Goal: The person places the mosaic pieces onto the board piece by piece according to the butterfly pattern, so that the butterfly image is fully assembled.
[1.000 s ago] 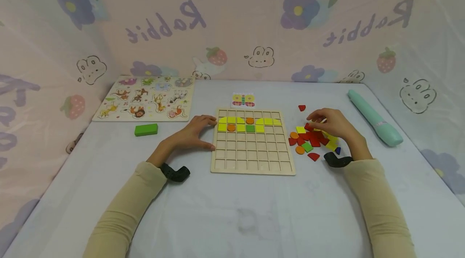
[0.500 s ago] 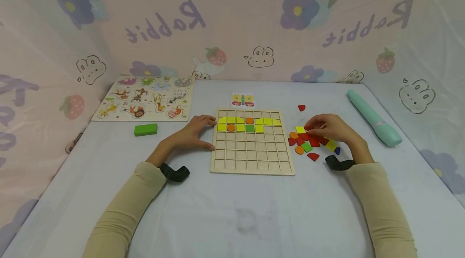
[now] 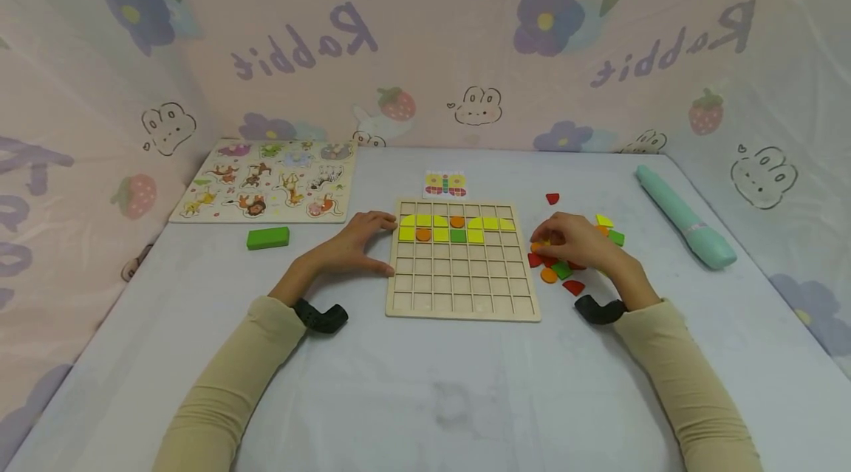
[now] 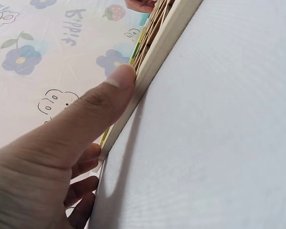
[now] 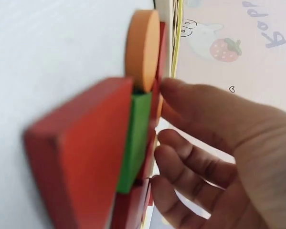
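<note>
My left hand [image 3: 355,244] steadies the left edge of a wooden grid board [image 3: 459,286]; in the left wrist view the thumb [image 4: 121,78] touches its rim. Several yellow pieces [image 3: 490,223], orange discs [image 3: 457,221] and a green square [image 3: 458,236] fill cells in the upper rows. My right hand [image 3: 568,239] is over the loose pile of shape pieces right of the board, fingertips by an orange disc. In the right wrist view a red piece [image 5: 88,152], a green piece [image 5: 135,140] and an orange disc [image 5: 143,50] lie beside the loosely bent fingers.
A butterfly pattern card [image 3: 445,184] lies behind the board. An animal puzzle [image 3: 266,180] and a green block [image 3: 268,238] are at the left. A mint-coloured long object [image 3: 688,217] lies at the right. One red piece [image 3: 552,199] sits apart from the pile.
My right hand has moved left across the pile to its board side, uncovering yellow, orange and green pieces at the pile's far right. My left hand and the board have stayed put.
</note>
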Available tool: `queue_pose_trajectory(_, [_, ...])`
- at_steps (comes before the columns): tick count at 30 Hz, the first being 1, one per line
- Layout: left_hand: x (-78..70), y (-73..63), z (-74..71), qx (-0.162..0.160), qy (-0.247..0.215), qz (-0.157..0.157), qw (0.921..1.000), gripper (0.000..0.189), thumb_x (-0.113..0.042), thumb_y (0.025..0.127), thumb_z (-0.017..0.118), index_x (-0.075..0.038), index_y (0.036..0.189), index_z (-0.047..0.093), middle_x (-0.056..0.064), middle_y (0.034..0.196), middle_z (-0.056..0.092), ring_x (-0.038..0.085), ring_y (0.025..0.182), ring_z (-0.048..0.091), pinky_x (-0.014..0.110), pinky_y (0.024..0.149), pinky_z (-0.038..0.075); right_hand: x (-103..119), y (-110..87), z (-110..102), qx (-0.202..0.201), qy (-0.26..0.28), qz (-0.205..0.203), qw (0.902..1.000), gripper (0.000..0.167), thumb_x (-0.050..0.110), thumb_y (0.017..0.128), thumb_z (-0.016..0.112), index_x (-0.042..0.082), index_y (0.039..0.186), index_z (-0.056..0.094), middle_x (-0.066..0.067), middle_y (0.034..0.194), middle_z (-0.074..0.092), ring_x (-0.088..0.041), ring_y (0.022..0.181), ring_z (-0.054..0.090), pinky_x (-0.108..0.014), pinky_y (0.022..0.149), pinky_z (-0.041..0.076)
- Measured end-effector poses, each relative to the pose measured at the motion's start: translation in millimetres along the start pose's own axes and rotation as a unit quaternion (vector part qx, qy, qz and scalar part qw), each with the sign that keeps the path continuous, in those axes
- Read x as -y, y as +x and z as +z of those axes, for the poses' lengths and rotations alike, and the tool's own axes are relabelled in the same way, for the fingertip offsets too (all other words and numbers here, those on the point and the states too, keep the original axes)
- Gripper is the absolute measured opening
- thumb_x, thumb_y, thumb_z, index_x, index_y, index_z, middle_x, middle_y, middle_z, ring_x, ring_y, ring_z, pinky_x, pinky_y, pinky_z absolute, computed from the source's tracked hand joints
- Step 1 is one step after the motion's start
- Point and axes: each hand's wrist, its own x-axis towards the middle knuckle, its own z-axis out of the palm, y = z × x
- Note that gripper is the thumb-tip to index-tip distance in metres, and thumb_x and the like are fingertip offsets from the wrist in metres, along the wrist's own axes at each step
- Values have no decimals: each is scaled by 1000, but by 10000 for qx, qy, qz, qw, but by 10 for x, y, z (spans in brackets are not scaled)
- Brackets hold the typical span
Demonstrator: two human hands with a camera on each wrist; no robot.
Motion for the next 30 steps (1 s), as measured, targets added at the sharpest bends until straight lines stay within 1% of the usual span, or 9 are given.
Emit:
queue_pose_trajectory(5, [4,-2,-1,6,-12,-3,10000,82,-45,70,79,-8,134,44,5,146,32,25,135,22,45,110,21,-9,11,20,-117,-304,-193,9993,19,13,85,68,5,102,68,-6,89,56,-18,75,48,-30,66,44])
queue_pose_trajectory(9, [7,-1,3,-11,-3,35,10000,82,-45,70,79,-7,134,44,6,146,32,26,135,22,46,110,20,-23,5,34,-147,-373,-279,9988,26,10,86,67,3,110,65,-10,96,55,-19,78,49,-29,66,46])
queue_pose_trajectory(12, [-5,-2,0,1,-13,20,10000,82,-46,70,79,-7,134,45,6,146,32,26,135,22,46,110,20,-39,2,35,-112,-338,-203,9992,29,12,86,67,2,112,64,-10,97,55,-19,79,49,-29,66,45])
queue_pose_trajectory(18, [5,-4,-5,-13,14,15,10000,83,-46,70,79,-7,134,44,6,146,32,26,135,22,46,110,20,-34,29,16,-186,-326,-34,9993,24,14,86,67,2,108,66,-6,90,60,-18,76,51,-30,67,45])
queue_pose_trajectory(21, [17,-9,-10,-30,28,28,10000,83,-46,70,79,-7,135,44,7,145,32,27,135,22,47,110,20,34,60,17,-370,-253,-126,9989,24,13,85,67,2,107,66,-7,92,63,-19,77,54,-31,68,47])
queue_pose_trajectory(25, [10,-13,-16,-33,-33,33,10000,83,-45,70,79,-7,134,44,7,145,32,27,135,22,47,110,20,201,118,43,-584,-9,-454,9973,24,11,83,69,1,105,66,-9,98,65,-20,80,56,-32,68,48])
queue_pose_trajectory(27, [4,-10,-12,-31,-21,45,10000,82,-45,70,79,-7,134,45,7,145,32,26,135,22,46,110,20,296,158,68,-551,106,-569,9968,23,12,83,70,3,103,67,-8,97,64,-19,81,55,-32,68,48])
queue_pose_trajectory(30, [-1,1,-2,-22,5,72,10000,82,-45,70,79,-7,134,45,7,145,33,25,135,23,45,110,20,406,221,114,-422,121,-773,9960,22,14,83,71,5,102,68,-5,92,62,-19,81,53,-31,68,46])
